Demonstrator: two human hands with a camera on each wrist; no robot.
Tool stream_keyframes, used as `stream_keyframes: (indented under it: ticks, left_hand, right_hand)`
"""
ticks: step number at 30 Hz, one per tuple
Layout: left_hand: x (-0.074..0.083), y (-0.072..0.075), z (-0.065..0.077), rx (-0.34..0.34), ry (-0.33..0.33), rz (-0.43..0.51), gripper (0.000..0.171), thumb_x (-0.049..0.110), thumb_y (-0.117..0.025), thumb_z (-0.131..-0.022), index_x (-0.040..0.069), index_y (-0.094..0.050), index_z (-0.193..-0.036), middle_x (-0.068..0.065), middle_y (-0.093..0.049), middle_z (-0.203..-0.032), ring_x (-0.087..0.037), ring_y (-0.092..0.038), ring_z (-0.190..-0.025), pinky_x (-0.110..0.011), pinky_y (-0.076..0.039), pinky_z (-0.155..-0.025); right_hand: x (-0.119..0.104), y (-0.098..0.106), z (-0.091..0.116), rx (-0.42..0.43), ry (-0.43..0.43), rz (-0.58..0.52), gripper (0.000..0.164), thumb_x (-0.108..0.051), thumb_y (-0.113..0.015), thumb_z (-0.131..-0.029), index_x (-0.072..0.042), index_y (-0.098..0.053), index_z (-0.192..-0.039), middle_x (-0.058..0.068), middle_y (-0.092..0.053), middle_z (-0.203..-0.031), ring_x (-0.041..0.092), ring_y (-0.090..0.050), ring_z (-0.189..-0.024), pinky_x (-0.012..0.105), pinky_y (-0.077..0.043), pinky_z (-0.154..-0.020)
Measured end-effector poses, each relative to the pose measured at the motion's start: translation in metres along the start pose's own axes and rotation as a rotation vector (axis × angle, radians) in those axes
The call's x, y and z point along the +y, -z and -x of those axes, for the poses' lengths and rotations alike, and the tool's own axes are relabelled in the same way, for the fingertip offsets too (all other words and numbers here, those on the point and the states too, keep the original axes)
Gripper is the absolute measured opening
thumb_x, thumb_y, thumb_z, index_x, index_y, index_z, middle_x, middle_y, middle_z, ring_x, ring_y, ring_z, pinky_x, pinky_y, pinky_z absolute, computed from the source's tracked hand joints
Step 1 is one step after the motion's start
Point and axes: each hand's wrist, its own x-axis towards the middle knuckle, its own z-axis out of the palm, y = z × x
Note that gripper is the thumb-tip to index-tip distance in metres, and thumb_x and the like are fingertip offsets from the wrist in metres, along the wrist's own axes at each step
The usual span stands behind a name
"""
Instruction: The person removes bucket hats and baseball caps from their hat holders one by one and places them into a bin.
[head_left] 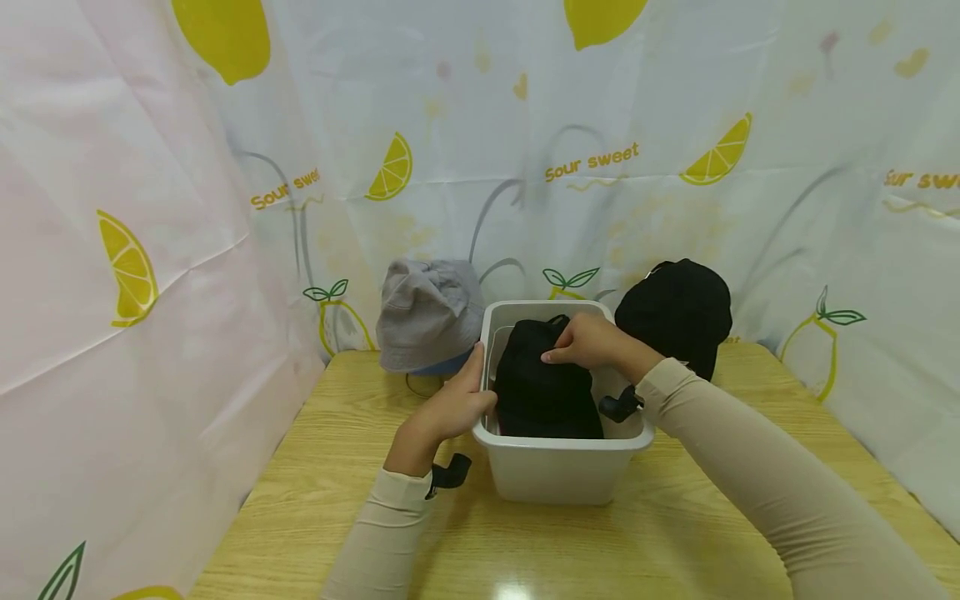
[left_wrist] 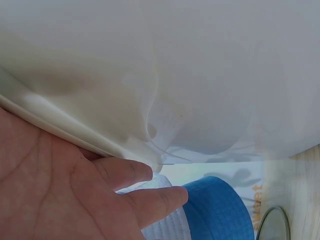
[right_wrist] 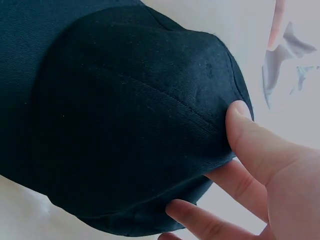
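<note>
A black cap (head_left: 540, 383) with a long brim lies inside a white plastic bin (head_left: 558, 471). My right hand (head_left: 592, 340) reaches over the bin and pinches the far part of the cap's crown. The right wrist view has the thumb (right_wrist: 241, 120) on top of the black fabric and fingers underneath it. At the bin's left rim, my left hand (head_left: 450, 404) grips the edge. In the left wrist view its fingers (left_wrist: 160, 202) lie along the outside of the bin wall, while the thumb is hidden there.
Behind the bin on the left stands a grey bucket hat (head_left: 429, 312), with something blue (head_left: 446, 365) under it. Another black cap (head_left: 678, 308) is propped behind the bin on the right. A wooden table (head_left: 292, 508) carries everything, backed by a lemon-print curtain (head_left: 510, 108).
</note>
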Motion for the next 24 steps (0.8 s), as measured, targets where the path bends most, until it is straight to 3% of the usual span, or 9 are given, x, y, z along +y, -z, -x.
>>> stream_keyframes:
  ticks: [6,12,17,21,24]
  left_hand:
    - [-0.0017,0.0001,-0.0007,-0.003,0.009,0.004,0.105,0.001,-0.051,-0.081,0.012,0.009,-0.166,-0.007,0.005,-0.174,-0.030,-0.007,-0.159,-0.057,-0.017,-0.126]
    - [-0.0029,0.0001,0.0000,-0.002,0.030,-0.017,0.104,0.005,-0.051,-0.084,0.012,0.012,-0.166,-0.007,0.008,-0.175,-0.025,-0.003,-0.160,-0.055,-0.017,-0.126]
    - [-0.0040,0.0000,-0.0004,-0.007,0.038,-0.024,0.103,0.005,-0.050,-0.084,0.011,0.013,-0.165,-0.007,0.010,-0.175,-0.024,-0.001,-0.160,-0.055,-0.016,-0.126]
    - [-0.0053,-0.0001,-0.0015,-0.005,0.020,-0.033,0.103,0.004,-0.050,-0.083,0.011,0.012,-0.166,-0.008,0.007,-0.175,-0.027,-0.004,-0.160,-0.056,-0.017,-0.126]
    - [-0.0057,0.0000,-0.0018,-0.005,0.008,-0.030,0.103,0.003,-0.051,-0.083,0.013,0.010,-0.166,-0.008,0.004,-0.175,-0.029,-0.008,-0.159,-0.056,-0.019,-0.126]
  right_hand:
    - [-0.0013,-0.0010,-0.0007,-0.023,-0.024,0.003,0.031,-0.037,-0.074,-0.094,-0.010,-0.084,-0.082,-0.005,-0.053,-0.057,0.012,-0.046,-0.056,0.026,-0.036,-0.054]
    - [-0.0042,-0.0013,0.0005,-0.070,-0.043,0.013,0.030,-0.035,-0.076,-0.094,-0.009,-0.083,-0.106,0.001,-0.079,-0.091,0.013,-0.063,-0.074,0.028,-0.049,-0.065]
    - [-0.0060,-0.0012,0.0016,-0.090,-0.047,0.047,0.035,-0.035,-0.075,-0.094,-0.007,-0.081,-0.114,0.007,-0.079,-0.108,0.019,-0.071,-0.092,0.036,-0.057,-0.080]
    - [-0.0080,-0.0011,0.0027,-0.111,-0.037,0.103,0.039,-0.036,-0.075,-0.093,-0.006,-0.080,-0.116,0.010,-0.078,-0.116,0.026,-0.071,-0.108,0.043,-0.056,-0.094]
    - [-0.0084,-0.0010,0.0041,-0.125,-0.037,0.120,0.040,-0.037,-0.076,-0.092,-0.005,-0.079,-0.117,0.011,-0.077,-0.117,0.029,-0.070,-0.112,0.045,-0.056,-0.096]
